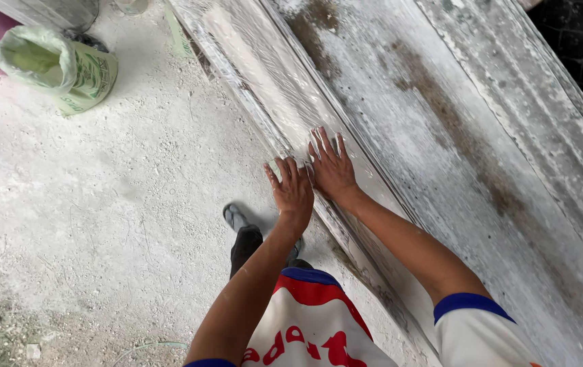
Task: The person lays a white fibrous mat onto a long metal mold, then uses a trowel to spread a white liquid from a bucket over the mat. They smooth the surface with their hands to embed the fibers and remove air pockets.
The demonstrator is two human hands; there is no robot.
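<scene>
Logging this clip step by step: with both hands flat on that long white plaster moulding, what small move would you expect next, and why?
Probably a short slide of both palms further along the long white plaster moulding. The left hand and right hand lie flat, fingers spread, side by side on its wet-looking face near the edge, gripping nothing; more of the same surface stretches ahead of the fingertips.

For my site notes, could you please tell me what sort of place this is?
Probably a plaster or cement casting yard: both hands, left hand and right hand, press on a long white-crusted moulding form, beside an open powder sack on a dusty concrete floor.
</scene>
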